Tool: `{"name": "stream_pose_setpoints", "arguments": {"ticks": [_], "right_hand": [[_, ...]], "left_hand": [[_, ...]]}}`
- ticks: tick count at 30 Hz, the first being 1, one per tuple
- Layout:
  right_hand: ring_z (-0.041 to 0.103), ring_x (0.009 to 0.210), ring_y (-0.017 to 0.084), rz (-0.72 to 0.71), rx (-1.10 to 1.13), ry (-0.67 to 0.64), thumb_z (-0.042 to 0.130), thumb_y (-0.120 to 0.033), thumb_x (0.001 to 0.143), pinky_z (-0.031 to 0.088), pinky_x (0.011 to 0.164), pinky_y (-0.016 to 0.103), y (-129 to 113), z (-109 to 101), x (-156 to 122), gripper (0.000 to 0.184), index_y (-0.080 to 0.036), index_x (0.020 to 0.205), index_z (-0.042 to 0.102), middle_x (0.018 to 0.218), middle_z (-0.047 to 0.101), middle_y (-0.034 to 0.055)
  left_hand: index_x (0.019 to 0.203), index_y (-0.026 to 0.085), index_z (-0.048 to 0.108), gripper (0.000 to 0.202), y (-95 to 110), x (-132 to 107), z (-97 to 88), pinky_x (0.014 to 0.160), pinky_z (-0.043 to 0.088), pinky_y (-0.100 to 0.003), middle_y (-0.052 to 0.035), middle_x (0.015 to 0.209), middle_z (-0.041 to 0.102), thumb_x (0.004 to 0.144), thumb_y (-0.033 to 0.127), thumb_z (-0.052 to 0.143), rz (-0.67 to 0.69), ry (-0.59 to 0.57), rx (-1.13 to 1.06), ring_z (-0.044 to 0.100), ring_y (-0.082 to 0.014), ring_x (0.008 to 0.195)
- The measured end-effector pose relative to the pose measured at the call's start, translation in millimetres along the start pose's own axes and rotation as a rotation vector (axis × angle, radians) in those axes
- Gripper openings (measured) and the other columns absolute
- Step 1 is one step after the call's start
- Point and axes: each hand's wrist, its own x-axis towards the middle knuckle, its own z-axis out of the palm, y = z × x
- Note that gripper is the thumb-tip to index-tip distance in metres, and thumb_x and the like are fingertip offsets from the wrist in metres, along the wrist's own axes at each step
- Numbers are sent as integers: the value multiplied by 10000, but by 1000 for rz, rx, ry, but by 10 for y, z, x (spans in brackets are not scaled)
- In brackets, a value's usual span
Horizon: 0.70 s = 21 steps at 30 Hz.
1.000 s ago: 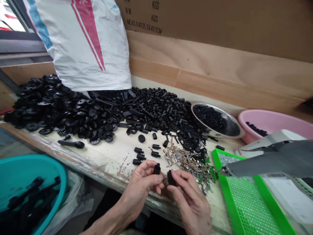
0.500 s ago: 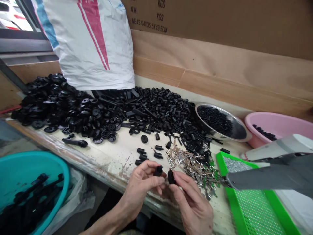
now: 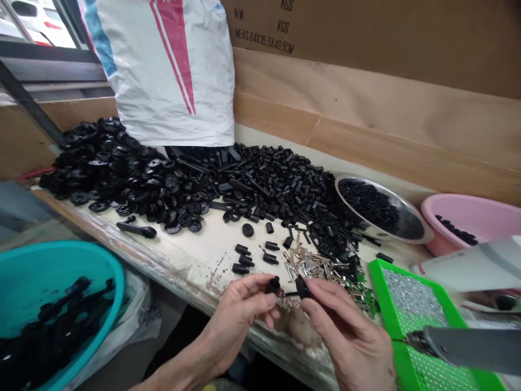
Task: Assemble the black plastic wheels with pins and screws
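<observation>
Nice bit of movement there: your left hand (image 3: 240, 320) and right hand (image 3: 350, 331) have eased apart, so a thin dark pin (image 3: 290, 294) now shows between the two pieces. Your left fingers (image 3: 260, 301) are pinched together on a small black plastic sleeve (image 3: 273, 284), while your right fingers (image 3: 325, 290) are clamped on a black plastic cap (image 3: 302, 287). You're holding all that just above the table (image 3: 211, 244), near side, with the heap of metal terminals (image 3: 321, 266) just beyond and a grey tool (image 3: 468, 350) off to your right.
</observation>
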Motion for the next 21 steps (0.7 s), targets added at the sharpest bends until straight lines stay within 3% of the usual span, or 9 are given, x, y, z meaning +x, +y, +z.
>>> {"name": "stream_pose_setpoints", "arguments": {"ticks": [3, 11, 16, 21], "right_hand": [[709, 885, 163, 23, -8, -19, 724, -254, 771, 586, 788, 232, 21, 26, -14, 206, -304, 965, 773, 1018, 731, 35], [703, 898, 153, -43, -91, -34, 718, -259, 785, 583, 761, 204, -50, -48, 78, 221, -317, 995, 758, 1038, 726, 13], [698, 880, 150, -205, -219, -194, 694, -240, 808, 579, 764, 215, -190, -100, 248, 212, -308, 1000, 752, 1017, 719, 8], [700, 863, 148, -294, -277, -314, 680, -226, 826, 581, 753, 211, -329, -57, 384, 213, -277, 1023, 744, 996, 712, 22]], "left_hand": [[1044, 109, 644, 258, -4, -19, -17, 651, 471, -227, -50, 765, 668, 798, 171, 693, 2, -61, -10, 617, -111, 665], [937, 174, 575, 247, -21, -27, -70, 555, 412, -206, 23, 777, 566, 740, 90, 699, 65, -71, 20, 535, -84, 633], [966, 168, 620, 283, -16, -34, -67, 582, 442, -215, 16, 789, 567, 709, 88, 709, 125, -32, 103, 499, -97, 679], [973, 163, 654, 282, 2, -39, -82, 564, 417, -207, 31, 696, 555, 704, 101, 708, 153, 3, 164, 478, -87, 610]]}}
